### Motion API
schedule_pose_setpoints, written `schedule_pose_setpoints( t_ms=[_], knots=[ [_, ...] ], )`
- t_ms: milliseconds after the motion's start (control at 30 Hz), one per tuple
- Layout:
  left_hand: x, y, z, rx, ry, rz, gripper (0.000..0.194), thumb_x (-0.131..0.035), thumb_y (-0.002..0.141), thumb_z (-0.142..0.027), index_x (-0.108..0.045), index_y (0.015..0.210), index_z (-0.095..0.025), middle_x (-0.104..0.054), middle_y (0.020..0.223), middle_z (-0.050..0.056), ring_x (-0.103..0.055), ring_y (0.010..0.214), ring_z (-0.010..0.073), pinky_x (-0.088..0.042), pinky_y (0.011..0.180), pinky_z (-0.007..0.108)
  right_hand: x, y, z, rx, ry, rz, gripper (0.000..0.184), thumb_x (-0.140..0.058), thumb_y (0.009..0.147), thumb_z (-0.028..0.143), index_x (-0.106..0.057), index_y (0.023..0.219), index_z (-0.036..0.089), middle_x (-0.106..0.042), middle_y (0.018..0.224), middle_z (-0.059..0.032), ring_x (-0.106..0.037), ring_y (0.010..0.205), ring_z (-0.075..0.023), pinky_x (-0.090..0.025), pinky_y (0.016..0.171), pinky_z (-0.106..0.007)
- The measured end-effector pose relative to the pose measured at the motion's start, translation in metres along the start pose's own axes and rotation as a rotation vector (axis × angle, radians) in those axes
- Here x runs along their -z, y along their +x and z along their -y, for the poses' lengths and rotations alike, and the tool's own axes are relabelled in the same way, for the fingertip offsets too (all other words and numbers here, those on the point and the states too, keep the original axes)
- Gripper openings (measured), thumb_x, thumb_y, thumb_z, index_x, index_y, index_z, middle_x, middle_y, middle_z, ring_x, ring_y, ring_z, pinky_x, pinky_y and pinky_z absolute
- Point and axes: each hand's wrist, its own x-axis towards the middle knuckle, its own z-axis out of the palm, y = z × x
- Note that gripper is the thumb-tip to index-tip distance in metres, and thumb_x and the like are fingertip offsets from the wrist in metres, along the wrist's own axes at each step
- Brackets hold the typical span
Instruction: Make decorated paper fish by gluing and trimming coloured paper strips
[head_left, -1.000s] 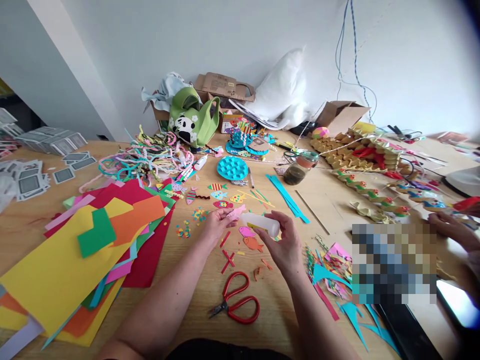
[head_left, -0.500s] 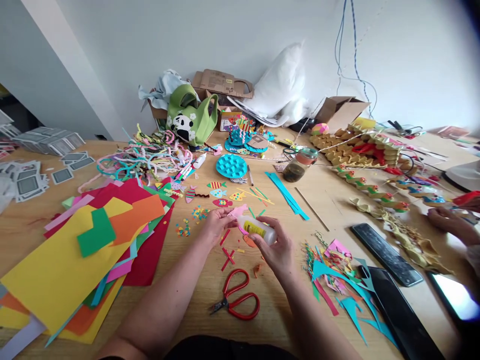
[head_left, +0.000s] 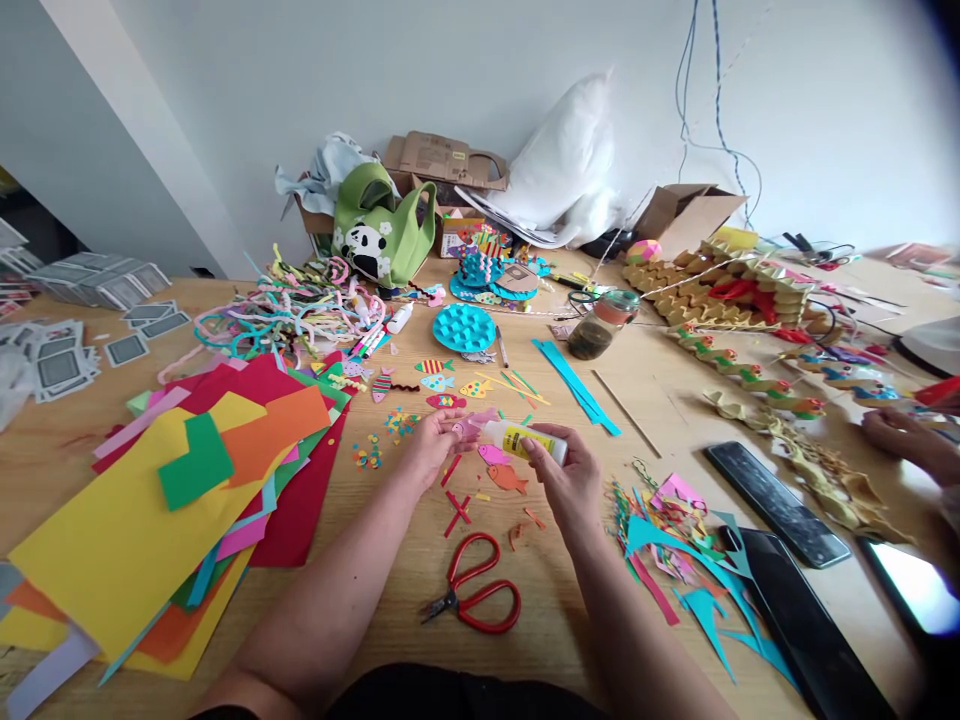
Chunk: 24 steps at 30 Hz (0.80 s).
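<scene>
My left hand (head_left: 433,443) pinches a small pink paper fish (head_left: 471,425) above the wooden table (head_left: 555,610). My right hand (head_left: 571,482) grips a white glue bottle (head_left: 525,441) with a yellow label, held sideways with its tip against the pink fish. An orange paper fish (head_left: 508,479) and another pink fish (head_left: 493,455) lie on the table just under the bottle. Short red paper strips (head_left: 456,508) lie below them, and red-handled scissors (head_left: 472,595) rest nearer to me.
A stack of coloured paper sheets (head_left: 150,500) covers the left. Paper scraps (head_left: 667,545), a black tablet (head_left: 776,502) and phones lie right. Another person's hand (head_left: 900,435) works at the far right edge. Pipe cleaners (head_left: 292,310), a green panda bag (head_left: 379,235) and a jar (head_left: 600,325) stand behind.
The glue bottle has turned and lifted, so the orange and pink fish under it show again. My right hand shifted slightly right; my left hand still holds the pink fish.
</scene>
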Motion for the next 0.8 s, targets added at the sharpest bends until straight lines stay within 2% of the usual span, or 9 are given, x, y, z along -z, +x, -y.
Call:
schedule_pose_setpoints(
  t_ms=[167,367,500,633,800],
  knots=[
    [0.001,0.002,0.002,-0.037,0.055,-0.037,0.016,-0.065,0.074,-0.009,-0.058,0.087,-0.014,-0.072,0.076,0.007,-0.070,0.068,0.0178,-0.057,0.068,0.031,0.000,0.005,-0.003,-0.119,0.160,0.079,0.045,-0.076,0.064,0.049,-0.062,0.093,0.017,-0.057,0.059,0.0028,-0.047,0.049,-0.0108,-0.036,0.043,-0.023],
    [0.004,0.009,0.006,-0.009,0.116,-0.102,0.013,-0.065,0.071,-0.004,-0.061,0.075,-0.015,-0.071,0.069,0.004,-0.068,0.062,0.0150,-0.056,0.063,0.028,-0.001,0.009,-0.004,-0.181,0.340,0.131,0.044,-0.079,0.060,0.044,-0.060,0.090,0.017,-0.055,0.060,0.0042,-0.044,0.048,-0.0084,-0.033,0.043,-0.022],
    [0.008,0.011,0.009,-0.039,0.201,-0.151,0.011,-0.063,0.072,-0.006,-0.066,0.071,-0.016,-0.070,0.069,0.005,-0.066,0.059,0.0167,-0.055,0.062,0.031,-0.001,0.012,-0.005,-0.218,0.404,0.133,0.044,-0.079,0.059,0.044,-0.060,0.088,0.018,-0.055,0.062,0.0035,-0.045,0.049,-0.0087,-0.032,0.044,-0.022],
    [0.014,0.012,0.010,-0.113,0.475,-0.195,0.013,-0.064,0.071,-0.008,-0.070,0.071,-0.019,-0.067,0.060,0.005,-0.065,0.058,0.0200,-0.052,0.069,0.035,0.000,0.013,-0.007,-0.234,0.427,0.129,0.044,-0.080,0.058,0.042,-0.060,0.088,0.018,-0.055,0.062,0.0040,-0.044,0.050,-0.0080,-0.031,0.044,-0.021],
    [0.016,0.005,0.004,-0.336,0.916,-0.269,0.017,-0.065,0.066,-0.007,-0.072,0.069,-0.022,-0.070,0.079,0.007,-0.064,0.080,0.0220,-0.044,0.087,0.033,-0.001,0.014,-0.008,-0.230,0.443,0.151,0.044,-0.081,0.058,0.039,-0.060,0.090,0.018,-0.055,0.064,0.0037,-0.044,0.052,-0.0081,-0.031,0.045,-0.021]
  ],
)
